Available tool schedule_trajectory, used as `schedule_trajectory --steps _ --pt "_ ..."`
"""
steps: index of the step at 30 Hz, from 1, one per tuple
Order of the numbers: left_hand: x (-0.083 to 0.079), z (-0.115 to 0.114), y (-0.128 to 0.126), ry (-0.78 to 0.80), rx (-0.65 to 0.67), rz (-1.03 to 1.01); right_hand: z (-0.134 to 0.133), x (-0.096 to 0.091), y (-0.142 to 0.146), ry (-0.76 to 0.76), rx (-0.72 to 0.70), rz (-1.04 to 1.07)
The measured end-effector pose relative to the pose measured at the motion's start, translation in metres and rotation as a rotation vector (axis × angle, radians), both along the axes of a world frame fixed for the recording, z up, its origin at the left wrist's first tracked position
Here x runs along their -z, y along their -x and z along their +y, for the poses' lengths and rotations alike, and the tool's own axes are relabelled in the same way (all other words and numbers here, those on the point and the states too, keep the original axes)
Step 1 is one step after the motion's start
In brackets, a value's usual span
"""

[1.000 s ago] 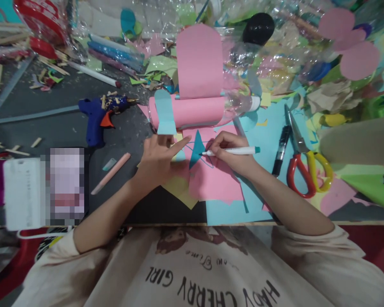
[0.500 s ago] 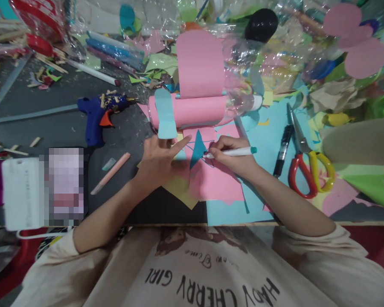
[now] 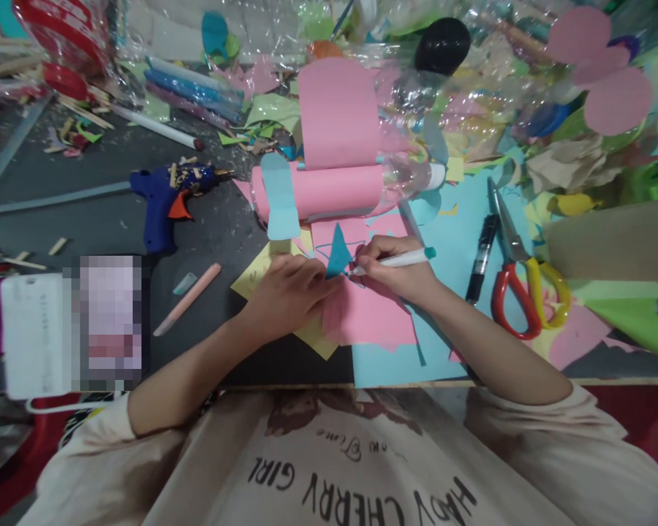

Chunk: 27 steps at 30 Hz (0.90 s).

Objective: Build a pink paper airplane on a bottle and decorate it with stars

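Note:
A white marker with a green end (image 3: 409, 257) is gripped in my right hand (image 3: 398, 270), its tip down by the right side of a small dark-blue paper triangle (image 3: 337, 253). The triangle lies on a pink paper sheet (image 3: 378, 318), with drawn blue lines on either side of it. My left hand (image 3: 288, 296) rests on the papers with bent fingers, pressing at the triangle's lower edge and hiding that corner. Behind the hands lies a plastic bottle wrapped in pink paper (image 3: 329, 190), with an upright pink flap and light-blue paper pieces.
Red-and-yellow scissors (image 3: 518, 292) and a black pen (image 3: 482, 256) lie on light-blue paper at right. At left are a blue glue gun (image 3: 167, 197), a pink pen (image 3: 189, 298) and a phone (image 3: 110, 314). Paper scraps and plastic wrap (image 3: 471, 109) crowd the back.
My left hand has shifted down and right, from left of the triangle to its lower edge, and its index finger is no longer stretched out. The marker tip has moved slightly down and left.

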<state>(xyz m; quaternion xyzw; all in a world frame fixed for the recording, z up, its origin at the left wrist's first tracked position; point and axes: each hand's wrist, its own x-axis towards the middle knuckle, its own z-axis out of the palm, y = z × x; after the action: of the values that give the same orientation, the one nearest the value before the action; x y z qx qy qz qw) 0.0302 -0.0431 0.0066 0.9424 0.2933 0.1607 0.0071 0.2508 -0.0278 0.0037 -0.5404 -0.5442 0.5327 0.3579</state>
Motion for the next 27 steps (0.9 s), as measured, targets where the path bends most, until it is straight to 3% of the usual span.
schedule_trajectory --steps 9,16,21,27 --pt "-0.0005 0.0028 -0.0005 0.01 -0.005 -0.065 0.001 0.0029 -0.0023 -0.02 0.0 -0.041" --pt "0.0012 0.003 0.0016 0.082 0.014 0.02 0.0017 -0.0025 0.0001 0.0 -0.038 0.011" --pt "0.0002 0.0036 0.002 0.097 0.019 0.006 0.0028 -0.0026 -0.0011 -0.009 0.041 0.023" --pt "0.0016 0.0037 0.0018 0.097 0.007 -0.032 0.002 0.0002 -0.0017 -0.028 0.025 -0.028"
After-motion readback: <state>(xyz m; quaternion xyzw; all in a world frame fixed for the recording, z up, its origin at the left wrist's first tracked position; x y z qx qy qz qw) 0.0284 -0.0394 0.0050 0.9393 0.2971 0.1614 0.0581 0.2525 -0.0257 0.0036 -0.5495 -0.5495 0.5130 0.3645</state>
